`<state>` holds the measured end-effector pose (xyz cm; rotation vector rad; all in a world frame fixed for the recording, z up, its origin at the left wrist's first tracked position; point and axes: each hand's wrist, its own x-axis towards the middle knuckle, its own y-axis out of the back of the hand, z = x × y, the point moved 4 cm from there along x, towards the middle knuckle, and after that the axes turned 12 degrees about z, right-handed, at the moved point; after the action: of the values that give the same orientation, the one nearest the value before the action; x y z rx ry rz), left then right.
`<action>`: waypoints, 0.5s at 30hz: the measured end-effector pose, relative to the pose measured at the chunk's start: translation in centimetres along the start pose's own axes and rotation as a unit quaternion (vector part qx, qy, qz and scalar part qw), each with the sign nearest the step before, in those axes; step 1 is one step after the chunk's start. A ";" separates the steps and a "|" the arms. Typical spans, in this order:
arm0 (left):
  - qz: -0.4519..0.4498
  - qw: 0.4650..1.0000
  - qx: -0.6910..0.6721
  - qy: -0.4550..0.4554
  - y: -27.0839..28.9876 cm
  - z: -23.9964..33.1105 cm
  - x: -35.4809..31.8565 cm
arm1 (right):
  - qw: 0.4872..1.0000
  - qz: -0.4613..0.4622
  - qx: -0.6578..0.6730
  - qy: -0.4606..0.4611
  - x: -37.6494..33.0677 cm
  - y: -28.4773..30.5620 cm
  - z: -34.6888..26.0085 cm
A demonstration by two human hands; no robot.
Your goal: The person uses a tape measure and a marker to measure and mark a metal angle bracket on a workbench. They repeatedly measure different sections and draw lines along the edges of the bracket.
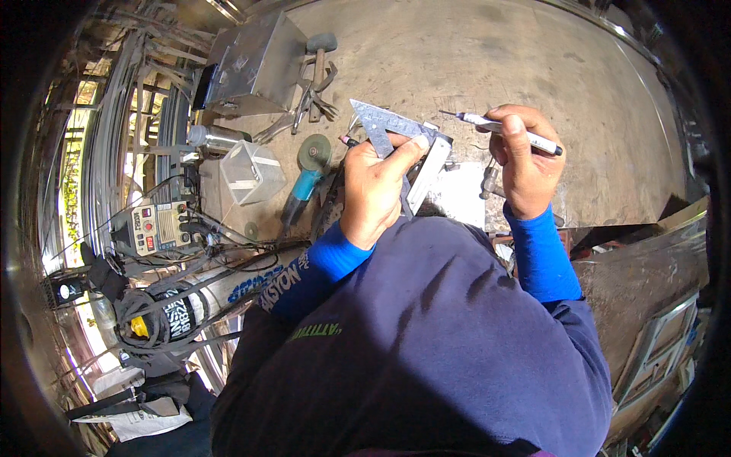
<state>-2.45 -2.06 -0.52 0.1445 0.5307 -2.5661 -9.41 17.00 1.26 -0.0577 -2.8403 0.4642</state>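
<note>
My left hand (373, 183) is closed on a grey triangular metal set square (384, 122), the thumb pressed on its lower right part. Just right of that thumb, a pale metal bar (430, 171) slants down toward my body, against the square's end; its lower part is close to my shirt. My right hand (525, 164) grips a white marker pen (542, 143) between thumb and fingers. The pen's thin dark tip points left, above the workbench (594, 84) and apart from the square. A small hammer (491, 179) lies partly hidden beside my right wrist.
A teal angle grinder (303, 186) lies left of my left hand. Beyond it are a clear plastic container (255, 171), a mallet (320, 49), locking clamps (312, 99) and a metal box (259, 65). A welding machine (156, 227), cables and a gas cylinder (205, 305) stand at lower left.
</note>
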 end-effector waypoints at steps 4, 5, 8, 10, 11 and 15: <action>-0.008 1.000 -0.012 0.008 -0.1 0.1 -0.1 | 0.997 -0.016 -0.071 0.012 -0.2 -0.6 -0.1; -0.004 1.000 -0.012 0.011 0.0 0.1 -0.1 | 0.996 -0.022 -0.082 0.019 -0.3 -0.7 -0.1; 0.000 1.000 -0.010 0.019 0.1 0.0 -0.2 | 0.995 -0.038 -0.094 0.022 -0.6 -0.9 0.0; -0.006 1.000 -0.005 0.020 0.2 0.0 -0.2 | 0.995 -0.047 -0.082 0.019 -0.7 -1.1 -0.1; -0.008 1.000 -0.007 0.018 0.2 0.0 -0.2 | 0.995 -0.049 -0.085 0.017 -0.7 -1.1 -0.1; -0.014 1.000 0.000 0.021 0.0 0.2 -0.4 | 0.995 -0.051 -0.088 0.014 -0.7 -1.0 0.0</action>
<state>-2.08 -1.97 -0.26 0.1941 0.5511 -2.5956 -8.69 15.96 1.38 0.0458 -2.8323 0.1901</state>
